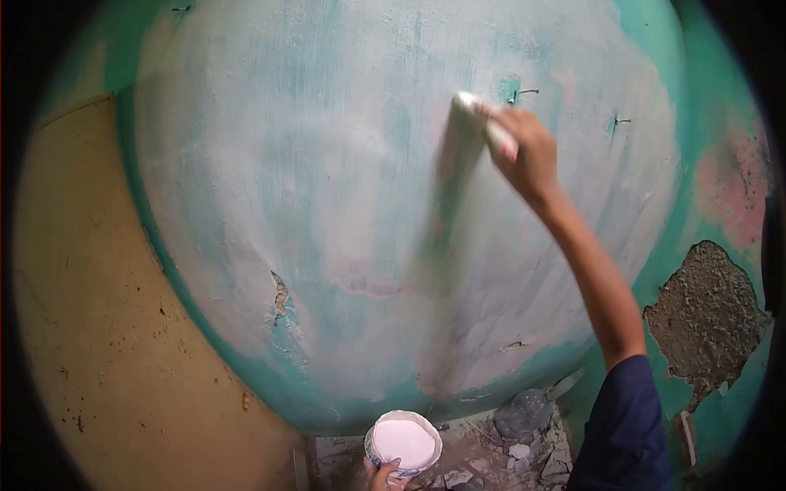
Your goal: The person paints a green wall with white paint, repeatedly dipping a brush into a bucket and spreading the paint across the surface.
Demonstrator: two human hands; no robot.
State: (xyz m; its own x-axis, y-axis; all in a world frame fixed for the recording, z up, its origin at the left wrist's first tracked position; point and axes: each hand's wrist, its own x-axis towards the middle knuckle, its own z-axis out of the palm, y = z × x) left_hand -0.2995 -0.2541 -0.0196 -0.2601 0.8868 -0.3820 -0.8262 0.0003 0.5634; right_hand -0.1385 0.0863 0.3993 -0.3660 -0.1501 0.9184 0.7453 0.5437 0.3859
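Right hand (536,155) clamped on brush (504,144), brush head (464,98) up-left of grip, toward wall's (327,204) left edge; left hand (383,475) clasps tub (404,442).

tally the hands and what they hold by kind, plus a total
hands: 2 (left hand, right hand)
tubs of pale, whitish pink coating: 1 (tub's rim)
handheld tools: 1 (tool, too blurred to say which)
total: 4

Painted wall (344,188) — matt; bare patch (708,311) — rough.
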